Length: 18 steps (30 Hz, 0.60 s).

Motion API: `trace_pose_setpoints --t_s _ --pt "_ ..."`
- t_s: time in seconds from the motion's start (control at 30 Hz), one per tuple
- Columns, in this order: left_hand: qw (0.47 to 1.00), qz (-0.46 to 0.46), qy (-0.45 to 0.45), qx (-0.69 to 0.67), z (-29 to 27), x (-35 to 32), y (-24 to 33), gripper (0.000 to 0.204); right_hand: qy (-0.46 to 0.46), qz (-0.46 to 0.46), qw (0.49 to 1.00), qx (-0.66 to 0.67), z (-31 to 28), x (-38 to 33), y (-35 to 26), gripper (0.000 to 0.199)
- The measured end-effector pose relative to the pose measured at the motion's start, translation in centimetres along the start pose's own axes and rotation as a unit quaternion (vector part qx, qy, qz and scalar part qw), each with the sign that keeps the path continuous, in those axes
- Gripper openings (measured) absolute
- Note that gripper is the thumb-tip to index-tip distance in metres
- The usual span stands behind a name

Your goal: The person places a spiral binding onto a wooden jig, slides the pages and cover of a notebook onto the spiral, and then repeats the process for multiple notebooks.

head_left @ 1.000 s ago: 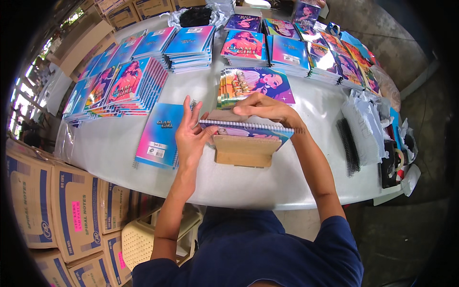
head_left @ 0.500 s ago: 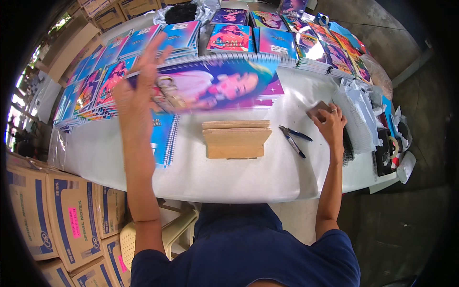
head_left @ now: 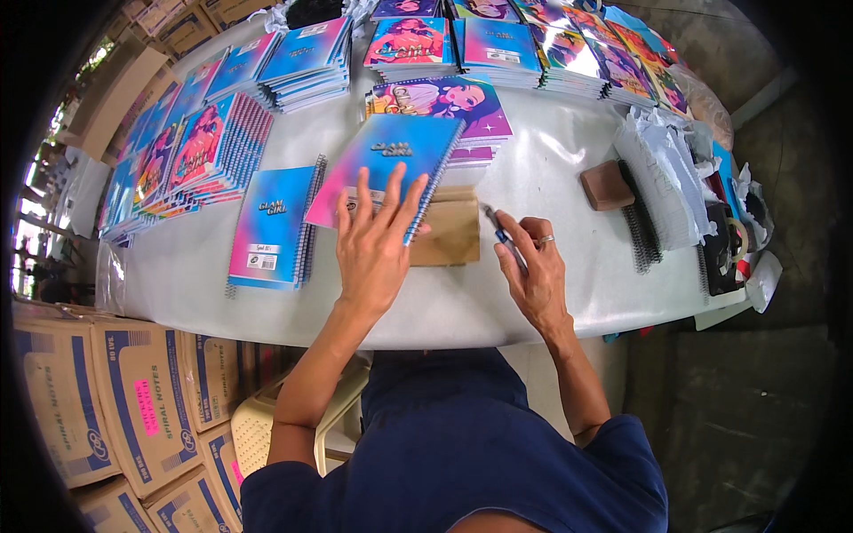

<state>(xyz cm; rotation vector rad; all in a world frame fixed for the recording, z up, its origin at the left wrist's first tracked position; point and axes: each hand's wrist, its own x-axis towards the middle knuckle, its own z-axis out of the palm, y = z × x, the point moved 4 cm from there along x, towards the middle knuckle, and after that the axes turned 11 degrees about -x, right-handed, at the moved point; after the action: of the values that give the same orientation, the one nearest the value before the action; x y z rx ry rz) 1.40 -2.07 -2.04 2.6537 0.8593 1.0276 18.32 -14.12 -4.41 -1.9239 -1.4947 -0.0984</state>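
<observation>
My left hand lies flat, fingers spread, on a spiral notebook with a blue and pink cover, which rests tilted over a small wooden block on the white table. My right hand holds blue-handled pliers just right of the block, a ring on one finger. A second blue notebook lies flat to the left of my left hand. Behind the held notebook is a purple illustrated notebook.
Stacks of colourful notebooks fill the table's left and far side. At the right lie a brown block, black spiral wire coils and a pile of clear plastic sleeves. Cardboard boxes and a pale plastic chair stand below left.
My left hand has brought the raised notebook down onto the wooden block. My right hand came back from the far right and picked up the pliers that lay beside the block.
</observation>
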Motion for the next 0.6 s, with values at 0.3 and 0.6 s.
trace_pose_setpoints --t_s 0.3,0.6 --pt "1.0 -0.002 0.003 0.001 0.0 0.0 0.6 0.075 0.039 -0.167 0.984 -0.045 0.5 -0.3 -3.9 0.048" --pt "0.999 -0.024 -0.004 -0.02 -0.6 0.2 0.5 0.077 0.029 -0.199 0.978 -0.062 -0.1 0.9 -5.5 0.045"
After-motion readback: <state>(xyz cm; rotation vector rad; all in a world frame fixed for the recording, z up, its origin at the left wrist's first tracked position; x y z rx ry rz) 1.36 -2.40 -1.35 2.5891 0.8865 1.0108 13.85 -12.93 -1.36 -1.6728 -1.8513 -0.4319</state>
